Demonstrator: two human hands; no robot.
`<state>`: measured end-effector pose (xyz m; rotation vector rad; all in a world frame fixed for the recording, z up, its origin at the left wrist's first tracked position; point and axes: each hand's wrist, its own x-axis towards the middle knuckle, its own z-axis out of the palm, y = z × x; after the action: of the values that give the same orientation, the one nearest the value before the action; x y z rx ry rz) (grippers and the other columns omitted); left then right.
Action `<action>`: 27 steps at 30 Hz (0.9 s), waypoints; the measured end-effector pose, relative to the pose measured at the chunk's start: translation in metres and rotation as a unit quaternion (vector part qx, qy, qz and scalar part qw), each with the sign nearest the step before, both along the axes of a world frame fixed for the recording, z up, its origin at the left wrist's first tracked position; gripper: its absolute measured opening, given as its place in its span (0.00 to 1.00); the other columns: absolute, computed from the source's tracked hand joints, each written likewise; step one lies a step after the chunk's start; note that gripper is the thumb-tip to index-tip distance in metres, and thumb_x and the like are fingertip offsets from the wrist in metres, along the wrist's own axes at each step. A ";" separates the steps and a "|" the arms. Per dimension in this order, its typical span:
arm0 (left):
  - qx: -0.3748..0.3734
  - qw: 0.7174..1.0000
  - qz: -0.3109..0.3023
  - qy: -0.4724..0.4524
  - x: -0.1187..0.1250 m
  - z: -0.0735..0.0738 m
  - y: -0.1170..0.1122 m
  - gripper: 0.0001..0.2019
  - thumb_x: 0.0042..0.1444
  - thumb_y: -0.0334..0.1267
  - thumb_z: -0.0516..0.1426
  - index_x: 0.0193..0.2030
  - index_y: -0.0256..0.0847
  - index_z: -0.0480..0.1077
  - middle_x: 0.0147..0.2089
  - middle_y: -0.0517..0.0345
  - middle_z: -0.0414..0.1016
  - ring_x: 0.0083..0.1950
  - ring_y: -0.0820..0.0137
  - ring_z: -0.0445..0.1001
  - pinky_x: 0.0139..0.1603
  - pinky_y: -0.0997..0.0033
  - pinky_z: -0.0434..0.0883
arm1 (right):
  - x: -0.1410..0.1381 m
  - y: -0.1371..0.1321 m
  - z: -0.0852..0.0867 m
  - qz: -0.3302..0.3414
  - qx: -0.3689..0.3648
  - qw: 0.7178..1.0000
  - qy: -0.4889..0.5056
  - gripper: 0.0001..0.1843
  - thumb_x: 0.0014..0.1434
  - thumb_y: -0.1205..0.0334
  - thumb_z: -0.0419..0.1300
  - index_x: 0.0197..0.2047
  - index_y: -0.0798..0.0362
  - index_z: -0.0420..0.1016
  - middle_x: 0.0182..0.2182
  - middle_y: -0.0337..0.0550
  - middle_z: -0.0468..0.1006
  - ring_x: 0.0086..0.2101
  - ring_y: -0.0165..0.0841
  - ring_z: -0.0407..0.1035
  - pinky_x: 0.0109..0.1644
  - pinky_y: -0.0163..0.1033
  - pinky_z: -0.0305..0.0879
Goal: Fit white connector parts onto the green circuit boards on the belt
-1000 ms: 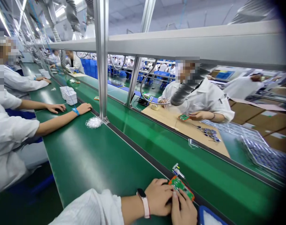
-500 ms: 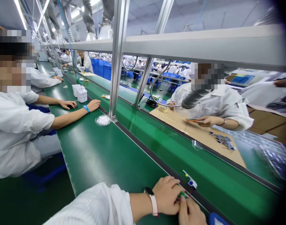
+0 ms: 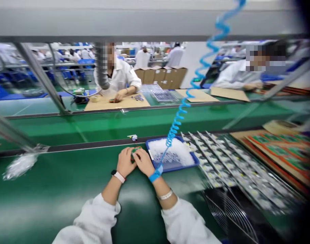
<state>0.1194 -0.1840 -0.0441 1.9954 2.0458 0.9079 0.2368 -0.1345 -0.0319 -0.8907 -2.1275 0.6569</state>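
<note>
My left hand (image 3: pixel 125 161) and my right hand (image 3: pixel 144 162) meet on the green bench (image 3: pixel 68 189), both with fingers closed on a small green circuit board with an orange edge (image 3: pixel 134 153). Most of the board is hidden under my fingers. A small white and blue connector on thin wires (image 3: pixel 133 137) lies just beyond the board. My left wrist carries a watch with a pale strap. My right wrist wears a blue strap joined to a blue coiled cord (image 3: pixel 185 101).
A blue tray of small white parts (image 3: pixel 193 162) sits right of my hands. Rows of small components (image 3: pixel 221 156) and panels of boards (image 3: pixel 279 145) lie further right. A clear bag (image 3: pixel 19 165) lies left. Other people in white coats (image 3: pixel 119 76) work across the belt.
The view has swung right from the long line to face straight across the bench. My hands stay together on the board, and the blue tray and component rows have come into sight.
</note>
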 end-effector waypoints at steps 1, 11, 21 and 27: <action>0.002 1.000 -0.008 0.010 -0.001 -0.001 0.000 0.27 0.51 0.41 0.58 0.58 0.39 0.60 0.58 0.45 0.65 0.60 0.57 0.62 0.58 0.55 0.62 | 0.005 0.001 0.007 0.011 0.000 1.000 0.029 0.10 0.59 0.63 0.49 0.31 0.53 0.69 0.32 0.45 0.73 0.37 0.34 0.68 0.42 0.40 0.64; -0.001 0.998 -0.036 0.056 -0.007 -0.002 0.011 0.27 0.52 0.46 0.59 0.57 0.39 0.60 0.54 0.46 0.68 0.55 0.56 0.65 0.54 0.55 0.64 | 0.137 0.058 0.031 -0.234 -0.101 0.956 -0.148 0.08 0.52 0.68 0.54 0.29 0.60 0.75 0.32 0.49 0.78 0.37 0.34 0.69 0.45 0.36 0.62; -0.002 0.997 -0.051 0.050 -0.012 -0.004 0.010 0.29 0.52 0.48 0.59 0.58 0.38 0.59 0.56 0.46 0.68 0.56 0.56 0.65 0.57 0.55 0.63 | 0.156 0.043 0.036 -0.260 -0.186 0.873 -0.368 0.11 0.52 0.65 0.57 0.32 0.59 0.80 0.30 0.49 0.80 0.36 0.34 0.71 0.41 0.32 0.62; -0.017 0.998 -0.048 0.042 -0.010 -0.001 0.008 0.31 0.48 0.48 0.62 0.57 0.38 0.60 0.54 0.47 0.69 0.55 0.55 0.66 0.55 0.55 0.63 | 0.158 0.043 0.038 -0.270 -0.188 0.861 -0.387 0.12 0.53 0.65 0.56 0.33 0.59 0.81 0.31 0.51 0.80 0.37 0.35 0.72 0.41 0.32 0.61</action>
<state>0.1091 -0.1764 -0.0450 2.1270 1.9742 0.7788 0.3944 -0.0915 0.0056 -2.1666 -2.2378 0.4520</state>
